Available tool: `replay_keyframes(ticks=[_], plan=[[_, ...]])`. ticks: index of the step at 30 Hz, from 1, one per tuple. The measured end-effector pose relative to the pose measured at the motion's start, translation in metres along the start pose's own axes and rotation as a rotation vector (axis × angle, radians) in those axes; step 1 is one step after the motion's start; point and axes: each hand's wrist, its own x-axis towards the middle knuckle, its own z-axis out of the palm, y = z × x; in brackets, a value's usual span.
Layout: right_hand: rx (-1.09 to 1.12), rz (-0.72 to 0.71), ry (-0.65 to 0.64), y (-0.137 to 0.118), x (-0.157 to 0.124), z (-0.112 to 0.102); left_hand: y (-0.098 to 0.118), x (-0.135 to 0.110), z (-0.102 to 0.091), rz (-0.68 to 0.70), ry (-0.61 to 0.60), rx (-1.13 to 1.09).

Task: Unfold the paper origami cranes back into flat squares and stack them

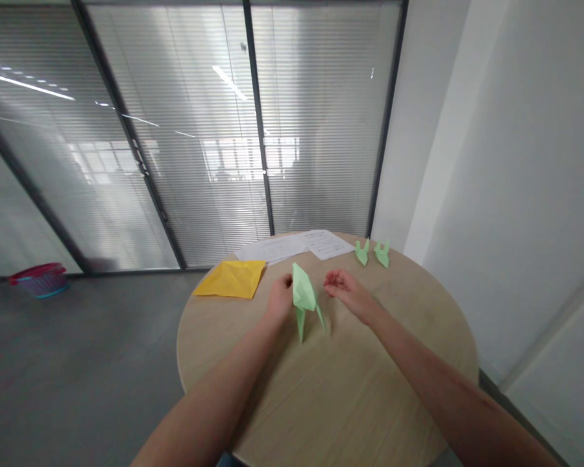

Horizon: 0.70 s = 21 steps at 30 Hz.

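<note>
A pale green folded paper (304, 289) stands up near the middle of the tabletop (370, 383), its broad faceted part on top and two narrow points below; whether the tips of those points touch the wood cannot be told. The left hand (279, 296) grips it at its left edge, some of the fingers hidden behind the paper. The right hand (345, 289) is just beside it on the other side, apart from the paper, released, with the fingers loosely curled.

Left of the left hand lies a creased yellow sheet (231, 279), its surface plain. Behind, towards the far edge, are white sheets that overlap. The right one, a printed sheet (328, 244), carries a heading line with rows of dark text under it, all too small to read; the left one, a paler sheet (272, 248), shows only faint marks. To the right of the printed sheet, two small green folded figures, one (362, 252) and another (382, 254), stand next to each other with raised points.

Beyond the round tabletop, a red and blue basket (39, 281) sits on the grey floor (102, 363) by a glass partition (214, 143) with blinds.
</note>
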Motion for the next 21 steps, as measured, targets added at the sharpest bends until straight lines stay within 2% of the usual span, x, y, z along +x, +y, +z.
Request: replay_keyframes(ticks=[4,8,14,21], plan=[[-0.029,0.138,-0.154,0.002,-0.002,0.005,0.006,-0.002,0.001,0.027,0.040,0.033],[0.000,0.169,-0.248,0.001,-0.006,0.010,0.013,-0.006,-0.002,0.043,0.049,0.122],[0.112,0.215,-0.212,-0.003,-0.007,0.013,0.016,-0.006,-0.003,0.055,0.045,0.228],[0.024,0.109,-0.143,-0.009,-0.003,-0.001,0.010,0.005,-0.011,-0.011,0.071,0.275]])
